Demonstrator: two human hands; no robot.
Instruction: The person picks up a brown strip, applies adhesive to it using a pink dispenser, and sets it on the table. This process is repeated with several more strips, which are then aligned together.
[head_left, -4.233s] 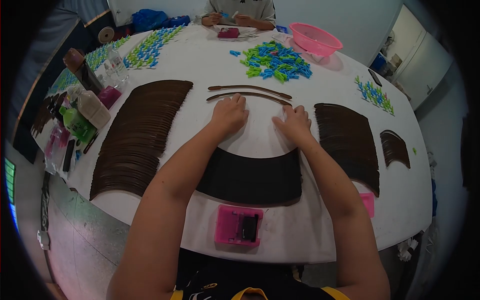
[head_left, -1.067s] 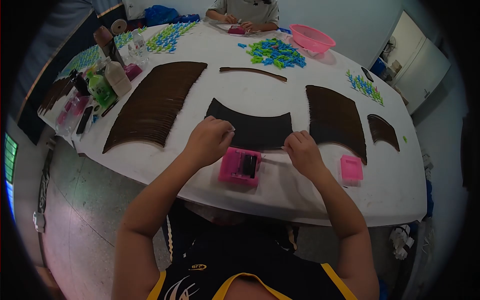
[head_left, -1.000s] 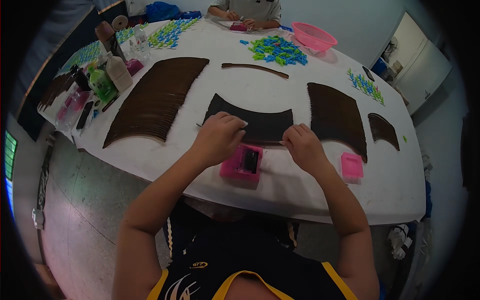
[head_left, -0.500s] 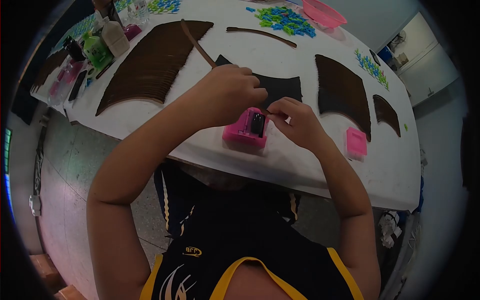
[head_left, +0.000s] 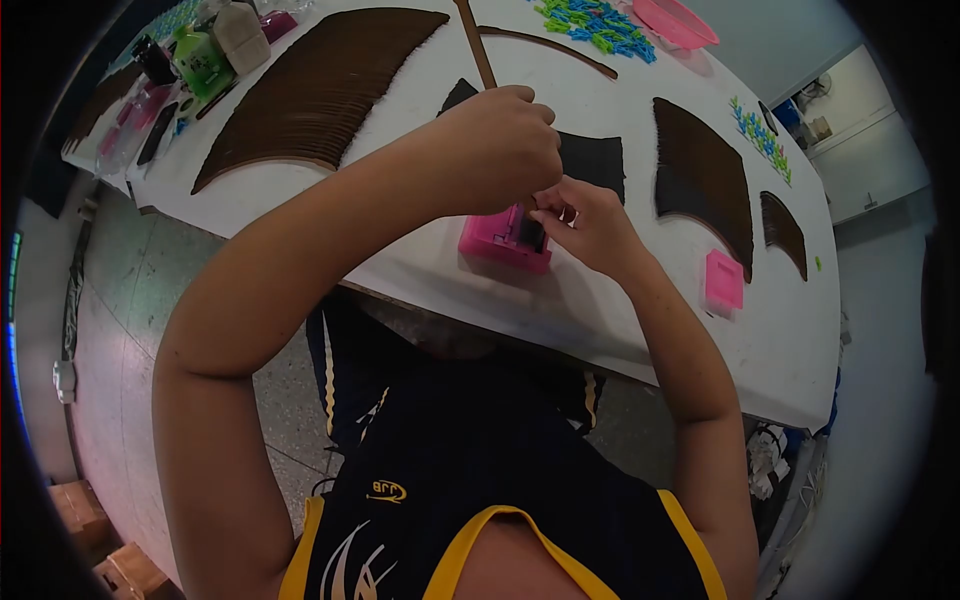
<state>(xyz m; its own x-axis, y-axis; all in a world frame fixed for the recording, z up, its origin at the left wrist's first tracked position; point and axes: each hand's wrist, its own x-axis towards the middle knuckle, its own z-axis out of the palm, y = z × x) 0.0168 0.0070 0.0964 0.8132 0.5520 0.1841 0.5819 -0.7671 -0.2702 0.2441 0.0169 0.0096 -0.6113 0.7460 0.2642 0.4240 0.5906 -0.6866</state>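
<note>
My left hand is closed round a thin brown curved strip, whose far end sticks up beyond the fist. Just to its right, my right hand pinches the near end of the strip by a pink box with a black roller in it. The two hands almost touch over the box. Behind them a black sheet lies on the white table, partly covered by my left hand. A lidded pink container sits to the right.
A wide row of brown strips lies at the left, smaller brown stacks at the right. One strip lies at the back, near blue and green clips and a pink bowl. Bottles stand back left.
My left hand has moved up and right, and the strip in it now stands more steeply. My right hand has come closer to it, over the pink box. The view has shifted slightly.
</note>
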